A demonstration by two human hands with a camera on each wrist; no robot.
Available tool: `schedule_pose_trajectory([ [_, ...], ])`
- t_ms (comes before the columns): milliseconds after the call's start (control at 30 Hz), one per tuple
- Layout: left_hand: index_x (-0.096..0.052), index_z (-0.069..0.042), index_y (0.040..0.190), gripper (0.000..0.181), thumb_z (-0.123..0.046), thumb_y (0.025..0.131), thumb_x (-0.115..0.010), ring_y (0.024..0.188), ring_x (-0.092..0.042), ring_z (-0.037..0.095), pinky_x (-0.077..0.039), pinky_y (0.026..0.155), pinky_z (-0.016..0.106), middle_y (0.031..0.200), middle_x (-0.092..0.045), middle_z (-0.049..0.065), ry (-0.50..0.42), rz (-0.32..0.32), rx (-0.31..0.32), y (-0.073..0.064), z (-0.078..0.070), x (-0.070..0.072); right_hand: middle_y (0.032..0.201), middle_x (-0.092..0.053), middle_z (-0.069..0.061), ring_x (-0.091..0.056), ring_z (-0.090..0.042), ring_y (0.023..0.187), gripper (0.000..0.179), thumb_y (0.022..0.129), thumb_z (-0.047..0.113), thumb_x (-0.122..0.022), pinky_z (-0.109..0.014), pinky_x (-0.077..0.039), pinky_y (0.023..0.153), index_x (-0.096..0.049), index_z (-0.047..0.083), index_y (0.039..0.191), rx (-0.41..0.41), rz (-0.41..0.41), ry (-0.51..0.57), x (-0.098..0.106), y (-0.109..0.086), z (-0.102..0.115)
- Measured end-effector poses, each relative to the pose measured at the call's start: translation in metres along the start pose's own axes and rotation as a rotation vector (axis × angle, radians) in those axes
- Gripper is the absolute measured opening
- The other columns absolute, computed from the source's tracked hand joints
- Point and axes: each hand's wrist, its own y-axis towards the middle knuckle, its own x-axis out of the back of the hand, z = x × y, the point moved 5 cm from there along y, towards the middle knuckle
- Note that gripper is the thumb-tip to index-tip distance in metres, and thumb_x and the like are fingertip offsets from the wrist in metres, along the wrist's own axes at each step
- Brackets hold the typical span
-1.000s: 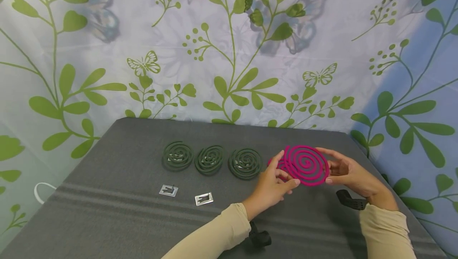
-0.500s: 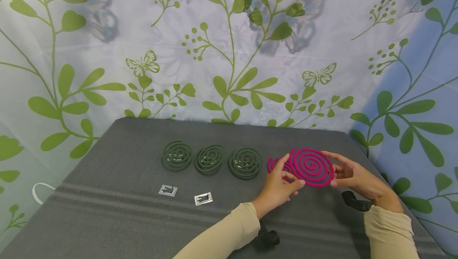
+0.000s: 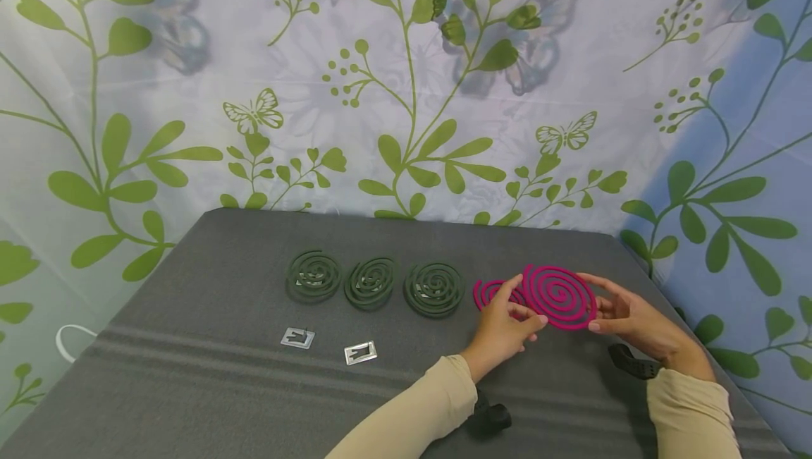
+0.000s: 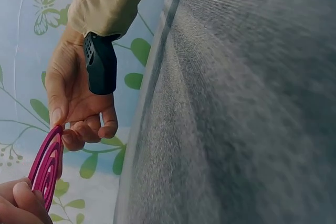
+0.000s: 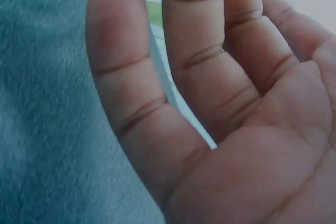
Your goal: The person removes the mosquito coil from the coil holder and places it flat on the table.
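The left hand (image 3: 501, 328) and right hand (image 3: 637, 321) pinch a pink coil (image 3: 560, 295), each grip clamped on opposite edges, likely to support its thin rings evenly. It is tilted above the grey bench (image 3: 190, 388), where two metal plates (image 3: 298, 337) lie loose. Beyond, another pink coil (image 3: 488, 292) sits partly hidden; three green coils (image 3: 434, 290) stand in a row, perhaps spaced to avoid tangling, before a patterned cloth (image 3: 355, 135).
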Motion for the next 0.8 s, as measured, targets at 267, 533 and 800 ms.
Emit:
schedule_pose_trajectory([
  [267,-0.047,-0.018,0.163,0.075,-0.010,0.097,-0.082,0.062,-0.067,0.009,-0.052,0.051,0.022,0.085,-0.070,-0.012,0.021,-0.007,0.008,0.005,0.006,-0.012,0.126,-0.075,0.001,-0.073,-0.013,0.109,0.078,0.102,-0.012,-0.060,-0.032,-0.059,0.088,-0.047,0.041,0.157,-0.019,-0.021,0.014,0.007,-0.009,-0.013],
  [533,-0.039,-0.019,0.168,0.082,-0.007,0.098,-0.081,0.060,-0.063,0.008,-0.049,0.051,0.022,0.081,-0.069,-0.005,-0.009,0.066,0.063,0.012,0.013,-0.018,0.107,-0.071,0.003,-0.065,-0.008,0.083,0.074,0.102,-0.008,-0.063,-0.030,-0.053,0.072,-0.049,0.047,0.149,-0.085,-0.079,-0.010,0.012,-0.011,-0.024],
  [800,-0.037,-0.020,0.170,0.086,-0.004,0.097,-0.080,0.060,-0.062,0.009,-0.045,0.052,0.021,0.083,-0.070,-0.002,-0.082,0.109,0.147,0.019,0.019,-0.021,0.095,-0.066,0.005,-0.056,-0.005,0.072,0.072,0.101,-0.008,-0.064,-0.026,-0.047,0.064,-0.052,0.049,0.144,-0.091,-0.091,-0.009,0.016,-0.014,-0.032],
])
